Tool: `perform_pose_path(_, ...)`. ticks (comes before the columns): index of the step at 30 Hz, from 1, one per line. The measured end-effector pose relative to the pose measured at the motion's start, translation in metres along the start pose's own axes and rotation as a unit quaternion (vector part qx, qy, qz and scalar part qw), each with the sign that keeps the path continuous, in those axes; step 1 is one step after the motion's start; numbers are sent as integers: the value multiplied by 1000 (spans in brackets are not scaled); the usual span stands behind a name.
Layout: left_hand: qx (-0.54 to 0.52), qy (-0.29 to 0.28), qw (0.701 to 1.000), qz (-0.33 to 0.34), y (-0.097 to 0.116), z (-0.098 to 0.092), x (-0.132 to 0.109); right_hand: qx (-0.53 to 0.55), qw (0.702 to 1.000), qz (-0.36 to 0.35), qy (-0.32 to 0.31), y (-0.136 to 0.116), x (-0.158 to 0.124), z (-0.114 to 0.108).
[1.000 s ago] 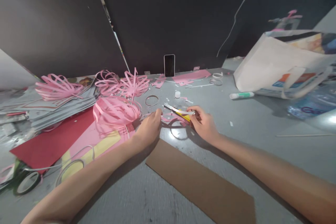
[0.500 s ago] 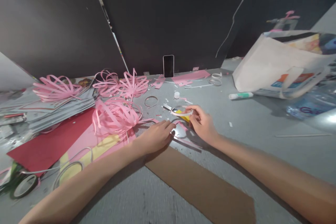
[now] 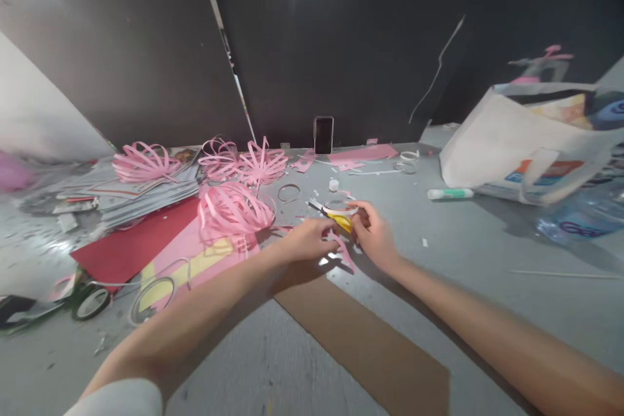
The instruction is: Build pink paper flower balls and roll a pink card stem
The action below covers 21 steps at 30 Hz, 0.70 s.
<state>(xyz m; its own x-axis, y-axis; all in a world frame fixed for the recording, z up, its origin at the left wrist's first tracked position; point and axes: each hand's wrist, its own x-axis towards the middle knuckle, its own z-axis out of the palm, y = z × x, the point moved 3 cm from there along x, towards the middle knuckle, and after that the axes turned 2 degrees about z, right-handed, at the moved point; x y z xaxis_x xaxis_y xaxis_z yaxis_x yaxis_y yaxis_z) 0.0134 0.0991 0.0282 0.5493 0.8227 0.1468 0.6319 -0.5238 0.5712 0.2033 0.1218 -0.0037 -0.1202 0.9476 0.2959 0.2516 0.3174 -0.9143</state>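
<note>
Taking the space between my hands as the clock's centre, I have a grey table (image 3: 244, 351) spread around me, strewn with small scraps. Dark boards (image 3: 341, 45) stand as a wall along its far edge, and a phone (image 3: 324, 136) is propped upright against them at twelve. Pink paper balls (image 3: 236, 209) made of looped strips sit from nine to eleven, one of them on a stack of papers (image 3: 170, 198). Toward nine lies a red sheet (image 3: 134, 247), and at eight a roll of tape (image 3: 92, 303). A white bag (image 3: 475, 136) stands at two with a glue stick (image 3: 450, 194) before it; a plastic bottle (image 3: 580, 224) lies at three. A brown cardboard piece (image 3: 365, 344) stretches toward me at five.

My left arm, in a white sleeve (image 3: 121, 400), comes up from seven. My left hand (image 3: 307, 240) is palm down, fingers curled over a pink scrap (image 3: 346, 253); I can't tell whether they grip it or only touch it. My right arm reaches in from four, and my right hand (image 3: 376, 237) pinches a white band (image 3: 347, 212) between thumb and fingers. Yellow-handled scissors (image 3: 340, 221) lie just beside those fingertips, blades toward ten.
</note>
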Motion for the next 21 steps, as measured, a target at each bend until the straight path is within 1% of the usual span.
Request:
perform_pose_path(2, -34, 70, 996, -31, 0, 5, 5, 14, 1000, 4, 13, 1, 2, 0)
perform_pose_path(3, -45, 108, 993, -32, 0, 8, 5, 23, 1000, 5, 18, 1, 3, 1)
perform_pose_path(4, -53, 129, 990, -16, 1, 11, 4, 33, 999, 4, 21, 2, 4, 1)
perform_pose_path(5, -55, 135, 989, 12, 3, 15, 2, 42, 999, 3, 22, 3, 5, 1)
perform_pose_path(8, -28, 114, 990, 81, 6, 22, -5, 62, 998, 4, 10, 6, 6, 2)
perform_pose_path(12, 31, 89, 990, 102, 4, 23, -9, 74, 997, 28, 4, 7, 4, 1)
perform_pose_path(16, 74, 104, 983, 129, 3, 27, -11, 74, 996, 47, 14, 2, 3, 0)
perform_pose_path(21, 118, 99, 974, 164, 3, 31, -13, 79, 995, 64, 22, -5, 4, -1)
